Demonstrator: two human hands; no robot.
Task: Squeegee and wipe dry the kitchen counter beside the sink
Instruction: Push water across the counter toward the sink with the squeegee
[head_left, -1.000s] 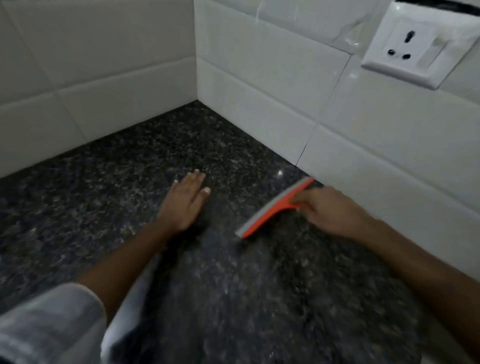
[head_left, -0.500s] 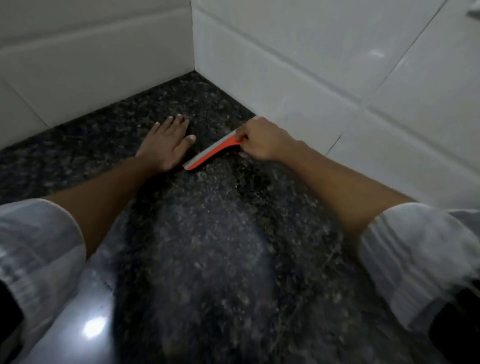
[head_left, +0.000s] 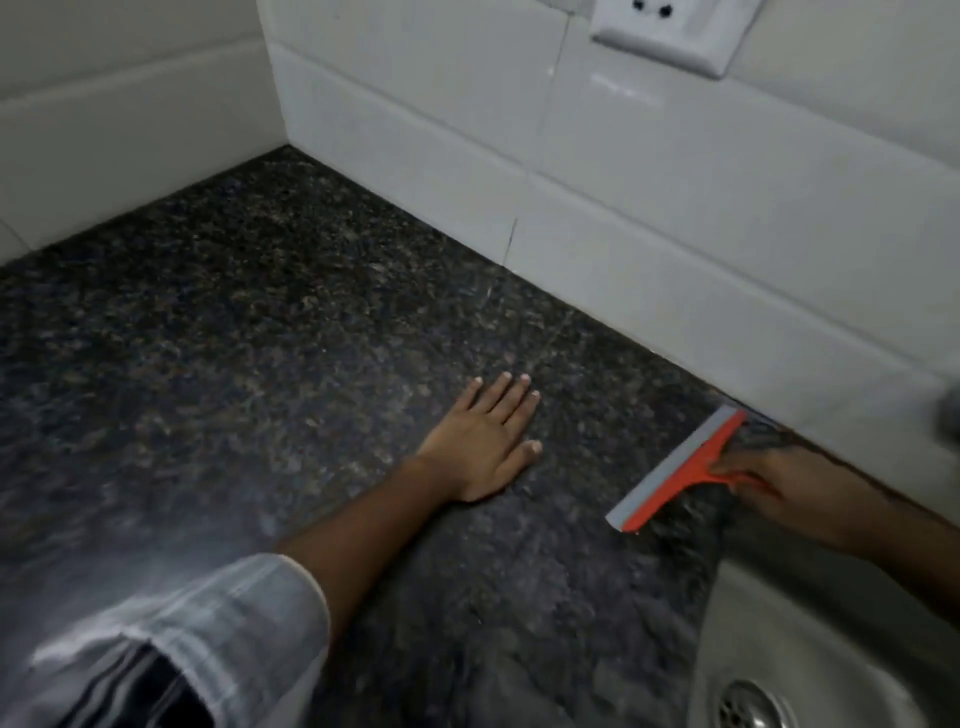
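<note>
The dark speckled granite counter fills most of the view, running into a tiled corner at the back. My left hand lies flat on it, palm down, fingers spread and pointing away from me. My right hand grips the orange handle of a small squeegee with a grey rubber blade. The blade rests on the counter at an angle, its far end close to the wall tiles, just beside the sink.
A steel sink with its drain sits at the bottom right. White wall tiles bound the counter at the back and right. A white wall socket is mounted above the tiles.
My right hand has pulled the squeegee back from the corner along the wall toward the sink. My left hand stays flat on the counter. The view has swung right, showing the sink.
</note>
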